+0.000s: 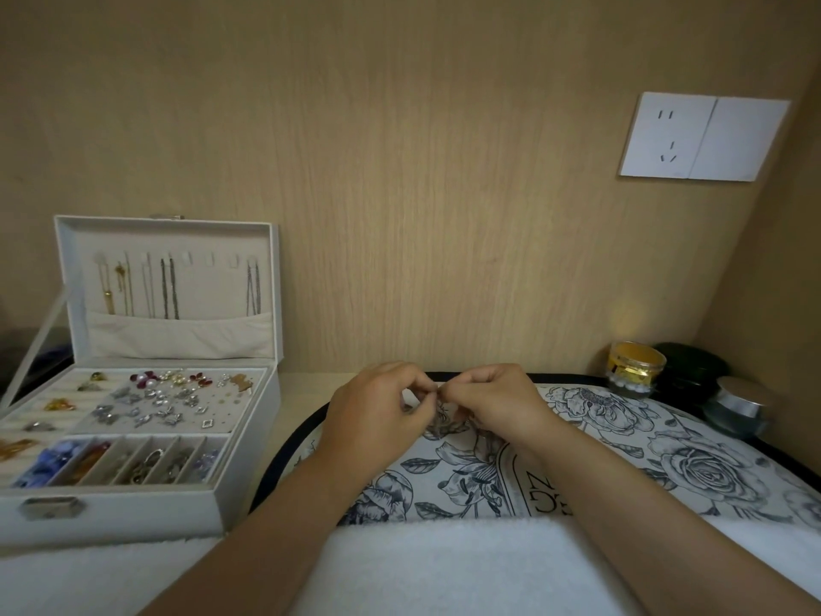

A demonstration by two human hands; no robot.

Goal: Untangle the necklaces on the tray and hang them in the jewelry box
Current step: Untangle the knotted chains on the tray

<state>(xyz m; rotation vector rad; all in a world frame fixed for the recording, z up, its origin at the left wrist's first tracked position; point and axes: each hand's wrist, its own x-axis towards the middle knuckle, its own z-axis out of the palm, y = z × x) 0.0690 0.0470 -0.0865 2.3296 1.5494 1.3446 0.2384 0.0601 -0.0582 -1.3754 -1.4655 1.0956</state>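
Tangled thin dark chain necklaces, pinched by both left hand and right hand over the black-rimmed floral tray, probably need loosening at the knot (never tugging taut).

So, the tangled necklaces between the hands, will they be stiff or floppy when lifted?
Probably floppy: the tangled necklaces sag in a clump under the left hand and right hand. Likely light, as fingers alone pinch them.
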